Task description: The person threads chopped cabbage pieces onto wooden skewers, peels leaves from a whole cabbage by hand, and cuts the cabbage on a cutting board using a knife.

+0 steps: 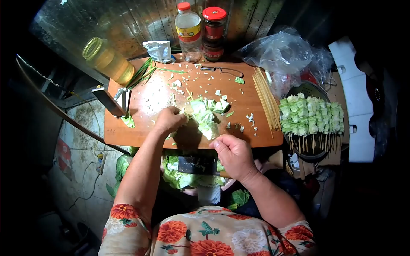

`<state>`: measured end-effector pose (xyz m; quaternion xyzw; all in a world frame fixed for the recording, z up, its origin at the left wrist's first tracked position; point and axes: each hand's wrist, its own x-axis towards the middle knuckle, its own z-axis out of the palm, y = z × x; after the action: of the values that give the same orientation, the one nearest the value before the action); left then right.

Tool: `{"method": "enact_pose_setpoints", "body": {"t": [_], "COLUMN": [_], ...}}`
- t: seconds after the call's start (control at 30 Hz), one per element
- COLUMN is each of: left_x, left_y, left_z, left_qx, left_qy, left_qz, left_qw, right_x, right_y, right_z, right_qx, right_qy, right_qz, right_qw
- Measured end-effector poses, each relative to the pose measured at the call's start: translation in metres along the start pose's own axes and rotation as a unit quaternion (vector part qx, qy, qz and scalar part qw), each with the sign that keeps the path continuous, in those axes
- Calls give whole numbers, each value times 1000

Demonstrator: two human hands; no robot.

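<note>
Over the middle of the wooden board, my left hand (170, 119) is closed, its fingertips pinched around a small piece of cabbage (184, 112). At the board's front edge, my right hand (235, 157) pinches the end of a thin bamboo skewer between thumb and forefinger; little of the stick shows. Chopped pale green cabbage (206, 119) is bunched just beyond it; whether all of it is on the skewer I cannot tell. More cut cabbage pieces (221, 106) lie behind. Finished cabbage skewers (311, 114) rest side by side over a dark round pan at the right.
Loose bamboo skewers (265, 100) lie along the right of the board (243, 91). A peeler (220, 69), a jar (109, 62), a bottle (188, 34) and red-lidded jars (214, 32) line the back. Below the front edge, a cleaver (196, 165) rests over cabbage leaves (181, 180).
</note>
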<state>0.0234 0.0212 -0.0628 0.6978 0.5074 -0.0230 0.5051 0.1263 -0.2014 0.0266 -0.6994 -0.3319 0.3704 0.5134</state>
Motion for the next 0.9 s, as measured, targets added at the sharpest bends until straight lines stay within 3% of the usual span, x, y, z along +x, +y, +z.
{"method": "enact_pose_setpoints", "body": {"t": [0.03,0.07,0.1,0.17,0.27,0.4,0.57,0.67,0.9], "left_x": [3,9,12,-9,-10,-21,-21,-26,-37], "left_y": [-6,-16,-23,1,-2,8,6,13,26], "left_z": [-4,-10,-16,-23,-29,-35,-31,-28,-20], "left_qx": [1,-194,-382,-425,-550,-571,-533,-497,-456], "left_qy": [3,-36,-71,-27,-3,24,74,122,86], "left_qz": [0,13,26,22,62,71,129,144,172], "left_qw": [1000,980,921,904,833,817,833,847,869], "right_x": [-1,-3,-5,-7,-6,-6,-5,-5,-5], "right_y": [2,3,4,2,-4,-5,-2,-4,3], "right_z": [1,3,4,6,9,14,17,16,14], "right_qx": [1,-18,-38,-24,-57,-49,-19,-53,-18], "right_qy": [-1,-14,-27,-56,-72,-76,-86,-79,-72], "right_qz": [-2,-11,-20,1,32,35,3,40,0], "right_qw": [1000,1000,999,998,995,995,996,995,997]}}
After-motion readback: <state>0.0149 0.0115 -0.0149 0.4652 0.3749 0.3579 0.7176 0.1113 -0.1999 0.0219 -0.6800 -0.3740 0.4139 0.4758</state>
